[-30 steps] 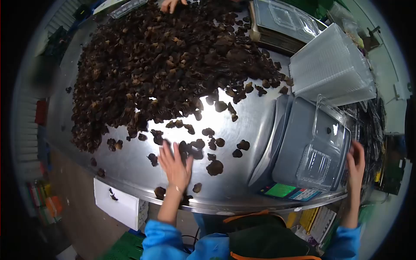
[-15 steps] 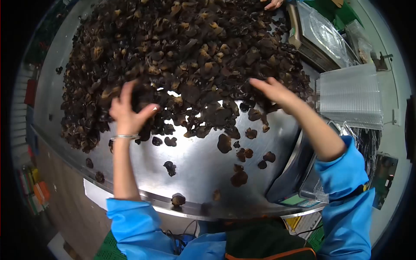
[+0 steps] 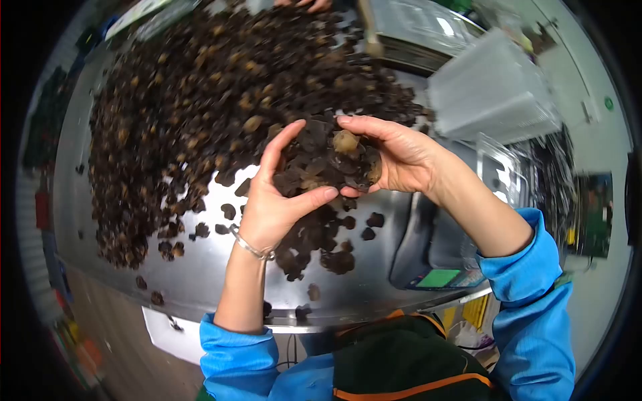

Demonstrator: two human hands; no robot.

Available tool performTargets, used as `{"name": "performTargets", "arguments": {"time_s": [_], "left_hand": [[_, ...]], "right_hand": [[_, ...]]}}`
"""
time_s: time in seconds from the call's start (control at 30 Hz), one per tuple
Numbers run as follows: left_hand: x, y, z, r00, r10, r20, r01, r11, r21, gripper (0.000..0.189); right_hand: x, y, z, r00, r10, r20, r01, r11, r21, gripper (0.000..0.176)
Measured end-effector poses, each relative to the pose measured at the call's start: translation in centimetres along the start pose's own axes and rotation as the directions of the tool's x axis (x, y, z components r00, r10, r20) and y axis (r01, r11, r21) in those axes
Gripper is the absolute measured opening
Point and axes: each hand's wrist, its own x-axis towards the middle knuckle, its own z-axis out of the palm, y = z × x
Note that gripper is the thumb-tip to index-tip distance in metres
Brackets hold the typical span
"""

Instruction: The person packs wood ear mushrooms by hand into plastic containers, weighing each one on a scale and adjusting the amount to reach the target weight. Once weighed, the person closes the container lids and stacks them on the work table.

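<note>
Between my two hands is a clump of dark wood ear mushrooms (image 3: pixel 317 160), lifted above the metal table (image 3: pixel 214 291). My left hand (image 3: pixel 271 207), a silver bangle at its wrist, curls round the clump's left side. From the right, my right hand (image 3: pixel 408 160) cups the other side, its lower fingers partly hidden. Beyond them spreads a big heap of the same mushrooms (image 3: pixel 194 100). Several loose mushrooms (image 3: pixel 338 260) lie on the metal below my hands.
A stack of clear plastic trays (image 3: pixel 495 93) stands at the right, near a box with clear plastic packaging (image 3: pixel 414 33). Close to the table's front right is a dark scale-like device (image 3: pixel 438 277) with a green panel. Another person's hand (image 3: pixel 314 5) shows at the far edge.
Both hands were apart and spread at the heap's near edge. They have come together with a clump of mushrooms between them. The camera view has shifted too.
</note>
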Motion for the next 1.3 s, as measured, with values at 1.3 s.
{"name": "performTargets", "arguments": {"time_s": [1.3], "left_hand": [[-14.6, -11.5, 7.2, 0.852, -0.186, -0.489, 0.387, 0.853, 0.350, 0.043]], "right_hand": [[-33.8, 15.7, -27.2, 0.352, -0.542, -0.763, 0.852, 0.523, 0.022, 0.028]]}}
